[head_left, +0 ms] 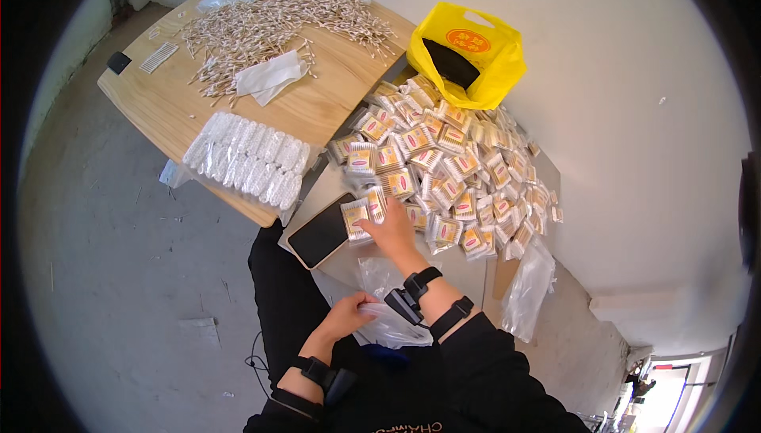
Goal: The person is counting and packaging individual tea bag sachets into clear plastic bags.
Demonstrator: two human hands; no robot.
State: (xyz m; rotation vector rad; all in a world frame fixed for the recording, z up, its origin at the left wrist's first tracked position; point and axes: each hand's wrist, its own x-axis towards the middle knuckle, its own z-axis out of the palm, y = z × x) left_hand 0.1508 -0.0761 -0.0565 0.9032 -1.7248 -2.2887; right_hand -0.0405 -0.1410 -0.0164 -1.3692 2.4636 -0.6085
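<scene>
My left hand is closed on the edge of a clear plastic bag, which hangs slack over my lap. Further forward, my right hand pinches a small clear packet of cotton swabs between thumb and fingers. Another packet lies right behind those fingers. A dark phone rests just left of the held packet. Beyond the right hand spreads a large heap of similar swab packets, each with a yellow and white label.
Loose cotton swabs pile up on the wooden table, with a white cloth on them. A bag of bundled swabs sits at its near edge. A yellow bag stands behind the packets; another clear bag hangs at right.
</scene>
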